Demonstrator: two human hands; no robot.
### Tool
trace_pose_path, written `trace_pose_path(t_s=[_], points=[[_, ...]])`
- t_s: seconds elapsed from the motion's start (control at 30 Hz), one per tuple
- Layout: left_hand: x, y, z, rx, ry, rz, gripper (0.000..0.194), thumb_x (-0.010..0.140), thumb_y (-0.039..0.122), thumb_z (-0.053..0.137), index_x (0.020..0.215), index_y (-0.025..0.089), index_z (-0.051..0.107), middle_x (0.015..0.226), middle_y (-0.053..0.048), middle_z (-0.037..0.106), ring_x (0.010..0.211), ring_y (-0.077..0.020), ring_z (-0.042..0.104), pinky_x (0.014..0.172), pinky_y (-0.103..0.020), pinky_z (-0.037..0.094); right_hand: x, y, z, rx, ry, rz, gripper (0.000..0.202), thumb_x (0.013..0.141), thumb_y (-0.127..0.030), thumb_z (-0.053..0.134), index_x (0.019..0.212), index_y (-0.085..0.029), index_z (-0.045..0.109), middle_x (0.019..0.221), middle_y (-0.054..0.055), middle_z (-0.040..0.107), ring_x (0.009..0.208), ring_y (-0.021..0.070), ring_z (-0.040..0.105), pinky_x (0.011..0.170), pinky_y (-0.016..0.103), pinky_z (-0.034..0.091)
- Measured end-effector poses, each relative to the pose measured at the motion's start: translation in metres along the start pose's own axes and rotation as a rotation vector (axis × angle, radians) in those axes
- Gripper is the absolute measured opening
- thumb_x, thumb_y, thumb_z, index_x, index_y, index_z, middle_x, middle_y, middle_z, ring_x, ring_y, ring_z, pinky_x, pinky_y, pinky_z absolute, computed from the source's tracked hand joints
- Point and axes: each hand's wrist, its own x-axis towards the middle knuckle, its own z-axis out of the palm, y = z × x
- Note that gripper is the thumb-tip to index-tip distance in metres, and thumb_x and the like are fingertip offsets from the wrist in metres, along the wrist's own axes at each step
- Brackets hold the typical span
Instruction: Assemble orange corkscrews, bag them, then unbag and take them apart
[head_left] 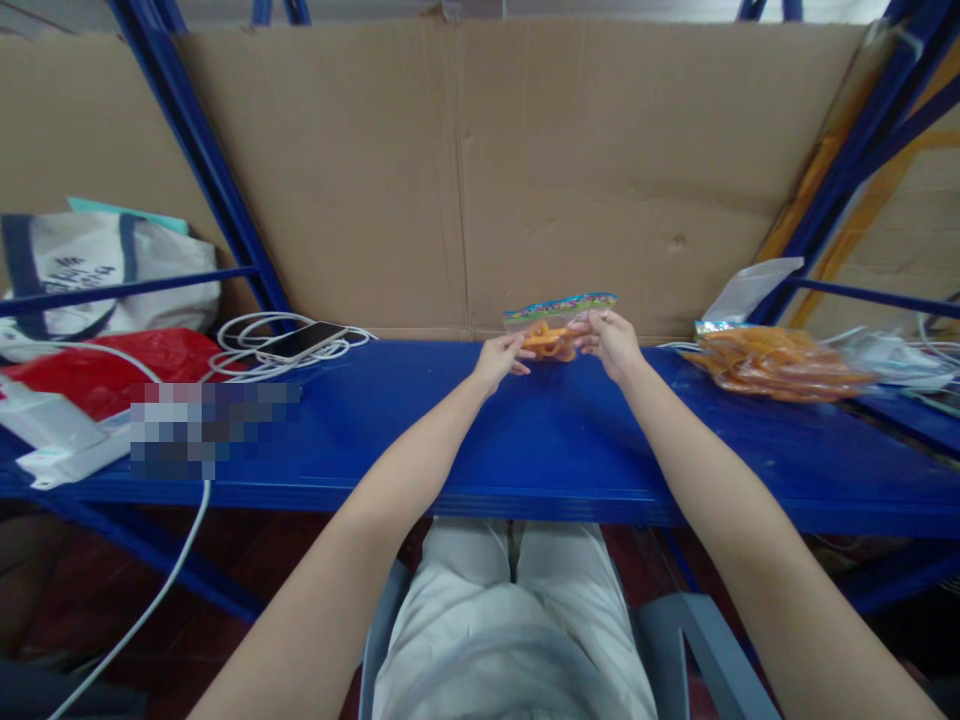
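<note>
A small clear plastic bag (555, 342) with a blue, multicoloured top strip holds orange pieces, whose kind I cannot make out. It is held up over the far part of the blue shelf, in front of the cardboard. My left hand (498, 362) pinches its left side, thumb and forefinger closed at the orange pieces. At its upper right edge my right hand (611, 342) grips with bent fingers. Where exactly the fingertips meet the plastic is partly hidden.
A pile of similar orange-filled bags (780, 362) lies to the right on the blue shelf (555, 440). On the left are a phone (304, 341) on coiled white cable, a red plastic bag (157, 360), a white power strip (71, 445) and a canvas bag (157, 270). Cardboard (585, 170) stands behind.
</note>
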Motion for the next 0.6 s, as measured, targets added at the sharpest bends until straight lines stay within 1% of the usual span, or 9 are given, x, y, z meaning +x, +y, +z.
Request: trace_pose_path(t_s=[0.07, 0.2, 0.27, 0.37, 0.43, 0.5, 0.53, 0.6], points=[[0.004, 0.001, 0.001, -0.019, 0.037, 0.04, 0.036, 0.097, 0.034, 0.06, 0.126, 0.013, 0.067, 0.085, -0.009, 0.079, 0.047, -0.0079, 0.063, 0.053, -0.019, 0.049, 0.003, 0.002, 0.002, 0.03, -0.001, -0.04, 0.018, 0.097, -0.027, 0.053, 0.08, -0.022, 0.048, 0.076, -0.001, 0.072, 0.056, 0.0086, 0.064, 0.055, 0.019, 0.049], [0.009, 0.003, 0.003, -0.053, 0.112, 0.186, 0.024, 0.097, 0.023, 0.057, 0.112, 0.01, 0.071, 0.086, -0.01, 0.079, 0.05, -0.0069, 0.06, 0.056, -0.018, 0.048, 0.006, 0.002, 0.008, 0.043, 0.027, -0.133, 0.021, 0.096, -0.03, 0.053, 0.078, -0.023, 0.044, 0.077, -0.002, 0.07, 0.074, 0.0106, 0.07, 0.07, 0.022, 0.053], [0.01, 0.003, 0.002, -0.059, 0.131, 0.244, 0.02, 0.096, 0.02, 0.057, 0.104, 0.011, 0.072, 0.087, -0.009, 0.079, 0.059, -0.0085, 0.064, 0.06, -0.018, 0.049, 0.005, 0.002, 0.011, 0.02, 0.037, -0.18, 0.02, 0.096, -0.029, 0.051, 0.078, -0.024, 0.043, 0.079, -0.001, 0.07, 0.082, 0.0118, 0.071, 0.076, 0.025, 0.053], [0.012, 0.003, 0.001, -0.057, 0.151, 0.285, 0.016, 0.095, 0.018, 0.056, 0.09, 0.013, 0.07, 0.086, -0.008, 0.078, 0.075, -0.0119, 0.069, 0.07, -0.02, 0.051, 0.004, 0.001, 0.014, -0.074, 0.031, -0.241, 0.019, 0.094, -0.029, 0.05, 0.077, -0.024, 0.043, 0.085, -0.001, 0.071, 0.092, 0.0135, 0.069, 0.082, 0.027, 0.052], [0.013, 0.003, 0.002, -0.051, 0.15, 0.309, 0.017, 0.094, 0.015, 0.056, 0.081, 0.014, 0.067, 0.09, -0.007, 0.078, 0.087, -0.0134, 0.07, 0.079, -0.022, 0.052, 0.004, 0.002, 0.014, -0.135, 0.02, -0.27, 0.019, 0.092, -0.027, 0.052, 0.075, -0.023, 0.043, 0.089, 0.0, 0.071, 0.096, 0.0142, 0.067, 0.085, 0.028, 0.05], [0.014, 0.003, 0.003, -0.051, 0.137, 0.333, 0.019, 0.091, 0.011, 0.057, 0.073, 0.015, 0.063, 0.096, -0.008, 0.077, 0.097, -0.0146, 0.07, 0.089, -0.025, 0.051, 0.006, 0.003, 0.012, -0.165, 0.021, -0.288, 0.021, 0.09, -0.025, 0.054, 0.073, -0.023, 0.042, 0.089, -0.001, 0.069, 0.095, 0.0144, 0.065, 0.087, 0.028, 0.049], [0.014, 0.003, 0.004, -0.056, 0.123, 0.334, 0.021, 0.09, 0.01, 0.057, 0.071, 0.014, 0.062, 0.1, -0.009, 0.077, 0.099, -0.0151, 0.069, 0.091, -0.026, 0.05, 0.007, 0.003, 0.01, -0.169, 0.023, -0.292, 0.022, 0.089, -0.024, 0.055, 0.071, -0.023, 0.042, 0.088, -0.001, 0.068, 0.094, 0.0143, 0.065, 0.087, 0.028, 0.048], [0.012, 0.004, 0.005, -0.075, 0.082, 0.297, 0.019, 0.089, 0.009, 0.058, 0.071, 0.014, 0.063, 0.103, -0.01, 0.076, 0.095, -0.0154, 0.071, 0.091, -0.028, 0.052, 0.009, 0.003, 0.006, -0.157, 0.018, -0.285, 0.024, 0.088, -0.025, 0.058, 0.07, -0.022, 0.042, 0.085, -0.002, 0.067, 0.091, 0.0139, 0.064, 0.086, 0.027, 0.049]])
